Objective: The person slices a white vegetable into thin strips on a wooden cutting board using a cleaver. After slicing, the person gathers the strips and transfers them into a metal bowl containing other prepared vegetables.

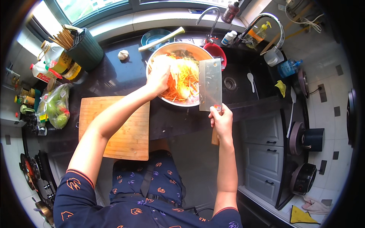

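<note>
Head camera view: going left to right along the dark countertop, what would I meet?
Bag of green produce → wooden cutting board → left hand in the shredded vegetables → metal bowl → cleaver held by the right hand → sink → yellow cloth.

Home kitchen: sink [243, 81], faucet [266, 19], cutting board [118, 129], drawers [264, 152].

- Strong daylight enters from the window [95, 7] at the top, which is overexposed.
- The dark counter [125, 76] shows soft glare.
- The centre is sharp; straight edges bend near the black, round rim.
</note>
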Action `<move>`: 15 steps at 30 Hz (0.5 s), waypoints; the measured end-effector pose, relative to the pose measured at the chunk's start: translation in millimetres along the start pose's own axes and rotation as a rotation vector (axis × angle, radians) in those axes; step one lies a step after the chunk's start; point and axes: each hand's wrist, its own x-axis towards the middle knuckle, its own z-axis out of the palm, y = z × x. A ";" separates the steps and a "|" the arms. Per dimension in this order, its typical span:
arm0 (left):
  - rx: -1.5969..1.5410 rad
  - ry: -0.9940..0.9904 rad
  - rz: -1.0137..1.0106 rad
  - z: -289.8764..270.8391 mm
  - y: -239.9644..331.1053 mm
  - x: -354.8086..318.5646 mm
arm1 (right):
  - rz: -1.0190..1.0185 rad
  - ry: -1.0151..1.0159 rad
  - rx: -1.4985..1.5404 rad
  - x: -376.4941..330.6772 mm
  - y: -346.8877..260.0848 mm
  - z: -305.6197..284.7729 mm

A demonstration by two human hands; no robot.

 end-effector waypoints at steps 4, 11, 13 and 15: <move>-0.065 -0.019 0.053 -3.6 12.3 30.2 | 0.004 0.022 0.004 3.0 2.0 -3.7; -0.256 0.104 0.233 30.1 49.7 85.8 | -0.005 0.017 0.024 4.5 -0.8 -3.1; -0.277 0.121 0.305 26.8 55.5 93.5 | -0.015 0.026 0.013 3.1 -1.3 -5.8; -0.294 0.110 0.337 19.3 55.4 91.1 | -0.022 0.044 0.010 1.9 -0.1 -10.3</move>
